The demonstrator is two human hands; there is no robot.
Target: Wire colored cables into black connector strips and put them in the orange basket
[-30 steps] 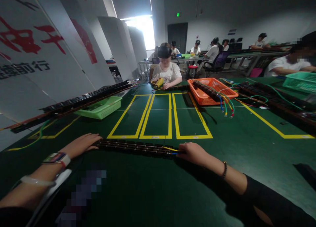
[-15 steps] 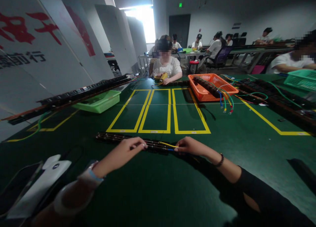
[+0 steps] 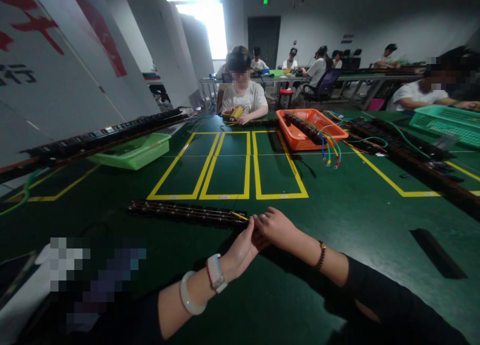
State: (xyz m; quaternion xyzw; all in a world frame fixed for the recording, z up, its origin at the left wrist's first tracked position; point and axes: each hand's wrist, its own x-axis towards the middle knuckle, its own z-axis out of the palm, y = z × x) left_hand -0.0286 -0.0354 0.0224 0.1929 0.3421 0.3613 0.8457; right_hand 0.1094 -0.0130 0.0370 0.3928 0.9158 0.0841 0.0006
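A long black segmented strip (image 3: 187, 213) with thin metallic lines along its top lies crosswise on the green table. At its right end a yellow wire (image 3: 239, 215) runs into my closed fingers. My right hand (image 3: 276, 228) is pinched around the end of that wire. Pressed against it, my left hand (image 3: 243, 247) has its thumb and fingers together at the same spot. What lies between the left fingertips is hidden, and the blue wire cannot be seen here.
Yellow tape rectangles (image 3: 225, 196) mark the table ahead. Beyond are a green basket (image 3: 138, 152) under another strip, and an orange basket (image 3: 296, 144) holding a wired strip. A flat black piece (image 3: 437, 252) lies right. A co-worker (image 3: 243, 97) sits opposite, holding something yellow.
My left hand has moved right, from the strip's middle to its right end, and now meets my right hand there. The blue wire has gone out of sight. The view has shifted slightly right.
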